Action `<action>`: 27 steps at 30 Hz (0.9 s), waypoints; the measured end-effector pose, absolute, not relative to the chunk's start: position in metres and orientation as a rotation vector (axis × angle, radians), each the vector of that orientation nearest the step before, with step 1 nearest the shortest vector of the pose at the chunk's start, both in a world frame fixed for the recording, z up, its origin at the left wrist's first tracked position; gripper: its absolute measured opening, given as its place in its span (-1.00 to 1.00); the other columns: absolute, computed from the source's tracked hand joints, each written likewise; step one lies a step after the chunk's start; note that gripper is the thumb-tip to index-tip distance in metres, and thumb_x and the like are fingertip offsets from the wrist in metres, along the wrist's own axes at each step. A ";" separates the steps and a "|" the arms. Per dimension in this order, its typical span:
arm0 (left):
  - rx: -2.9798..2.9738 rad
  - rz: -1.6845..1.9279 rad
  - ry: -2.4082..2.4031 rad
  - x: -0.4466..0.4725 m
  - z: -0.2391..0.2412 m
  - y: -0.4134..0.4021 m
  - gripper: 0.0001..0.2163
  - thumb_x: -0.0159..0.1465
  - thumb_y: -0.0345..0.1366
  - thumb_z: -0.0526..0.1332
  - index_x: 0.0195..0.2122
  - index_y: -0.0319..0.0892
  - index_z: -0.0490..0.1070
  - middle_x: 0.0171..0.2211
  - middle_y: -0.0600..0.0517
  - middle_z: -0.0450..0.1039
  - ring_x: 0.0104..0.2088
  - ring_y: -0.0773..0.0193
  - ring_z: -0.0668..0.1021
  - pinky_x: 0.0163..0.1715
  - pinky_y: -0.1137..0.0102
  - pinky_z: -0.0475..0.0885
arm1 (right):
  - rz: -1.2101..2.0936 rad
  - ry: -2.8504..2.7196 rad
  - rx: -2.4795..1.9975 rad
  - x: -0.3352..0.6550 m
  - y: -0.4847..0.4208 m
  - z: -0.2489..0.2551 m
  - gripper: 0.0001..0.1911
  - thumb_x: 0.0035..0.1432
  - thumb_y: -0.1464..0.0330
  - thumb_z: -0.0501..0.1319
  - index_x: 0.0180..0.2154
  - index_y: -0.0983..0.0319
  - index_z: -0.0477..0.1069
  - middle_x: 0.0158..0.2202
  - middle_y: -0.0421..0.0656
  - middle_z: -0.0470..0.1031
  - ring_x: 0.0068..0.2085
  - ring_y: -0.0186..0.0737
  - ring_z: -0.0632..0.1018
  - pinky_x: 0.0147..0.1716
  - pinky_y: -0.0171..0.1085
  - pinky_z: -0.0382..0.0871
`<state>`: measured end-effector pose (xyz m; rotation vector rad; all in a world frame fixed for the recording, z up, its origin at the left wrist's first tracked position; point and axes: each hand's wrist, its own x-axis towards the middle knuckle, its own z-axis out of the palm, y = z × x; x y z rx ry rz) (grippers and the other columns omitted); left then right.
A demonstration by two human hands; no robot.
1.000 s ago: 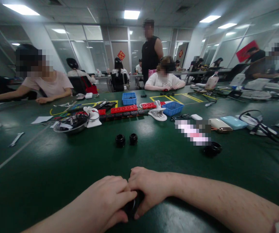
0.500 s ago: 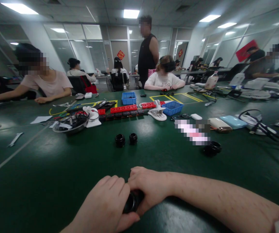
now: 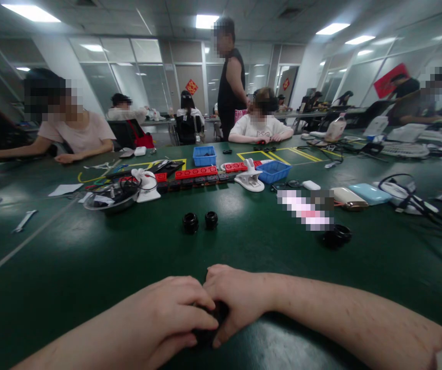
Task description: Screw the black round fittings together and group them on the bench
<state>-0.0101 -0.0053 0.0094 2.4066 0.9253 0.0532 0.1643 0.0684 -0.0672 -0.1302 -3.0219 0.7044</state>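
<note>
Low in the view, both hands meet around a black round fitting (image 3: 209,336) close to the table top. My right hand (image 3: 234,293) curls over its far and right sides, thumb pointing down toward me. From the left, my left hand (image 3: 174,313) has its fingers bent against the fitting's near side and top. Most of the fitting is hidden by the fingers. Farther out stand two black ribbed round fittings, a left one (image 3: 190,222) and a slightly smaller right one (image 3: 211,220). Another black fitting (image 3: 337,235) sits to the right.
A metal bowl (image 3: 109,199) of parts, white clamps (image 3: 250,177), a red strip (image 3: 195,173) and blue bins (image 3: 273,171) line the table's middle. A wrench (image 3: 25,221) lies left. Power banks (image 3: 369,193) and cables are at right. Several people sit around; one person (image 3: 231,77) stands behind.
My left hand has turned around the fitting, its wrist swinging left and its fingers now covering the fitting's opening. My right hand stays put. The standing person has shifted slightly left.
</note>
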 end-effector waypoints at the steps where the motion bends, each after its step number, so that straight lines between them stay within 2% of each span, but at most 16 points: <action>1: 2.385 0.033 0.918 -0.010 0.009 -0.005 -0.57 0.17 -0.57 0.11 -0.03 0.10 0.33 -0.02 0.18 0.35 -0.05 0.30 0.39 -0.04 0.44 0.26 | 0.696 -3.022 -0.130 0.164 0.069 -0.067 -0.69 -0.13 0.27 0.33 -0.33 0.24 0.34 -0.41 -0.29 0.45 -0.32 -0.33 0.43 -0.20 -0.33 0.15; 6: 2.348 -0.025 0.927 -0.006 0.007 -0.004 -0.56 0.15 -0.61 0.09 -0.06 0.08 0.36 -0.05 0.15 0.37 -0.08 0.28 0.40 -0.11 0.43 0.29 | 0.683 -3.013 -0.114 0.164 0.069 -0.069 -0.69 -0.14 0.26 0.34 -0.35 0.25 0.33 -0.39 -0.29 0.45 -0.34 -0.35 0.42 -0.19 -0.33 0.14; 12: 2.377 -0.131 1.029 0.000 0.004 -0.006 -0.58 0.12 -0.58 0.12 -0.06 0.02 0.37 -0.11 0.09 0.40 -0.16 0.21 0.41 -0.19 0.38 0.32 | 0.661 -3.025 -0.142 0.164 0.069 -0.068 -0.72 -0.13 0.24 0.32 -0.42 0.23 0.30 -0.48 -0.32 0.40 -0.37 -0.36 0.41 -0.19 -0.33 0.15; 17: 2.439 -0.112 1.217 0.007 -0.002 -0.011 -0.63 0.08 -0.57 0.17 -0.13 -0.03 0.39 -0.22 0.09 0.42 -0.24 0.22 0.43 -0.29 0.41 0.33 | 0.672 -2.996 -0.091 0.164 0.070 -0.069 -0.70 -0.12 0.24 0.32 -0.36 0.23 0.31 -0.44 -0.31 0.41 -0.35 -0.36 0.41 -0.19 -0.33 0.14; 22: 2.514 -0.186 1.348 0.014 -0.010 -0.015 -0.73 0.06 -0.47 0.28 -0.19 -0.19 0.42 -0.29 -0.01 0.43 -0.31 0.13 0.45 -0.35 0.31 0.36 | 0.696 -2.996 -0.125 0.164 0.069 -0.070 -0.68 -0.14 0.22 0.33 -0.38 0.24 0.30 -0.47 -0.32 0.38 -0.39 -0.38 0.39 -0.22 -0.34 0.15; 27: 2.571 -0.220 1.467 0.017 -0.019 -0.018 -0.81 0.12 -0.31 0.28 -0.26 -0.27 0.43 -0.35 -0.07 0.42 -0.36 0.08 0.46 -0.38 0.22 0.38 | 0.724 -2.953 -0.108 0.164 0.070 -0.073 -0.64 -0.18 0.19 0.34 -0.37 0.23 0.30 -0.50 -0.34 0.34 -0.41 -0.39 0.36 -0.22 -0.34 0.14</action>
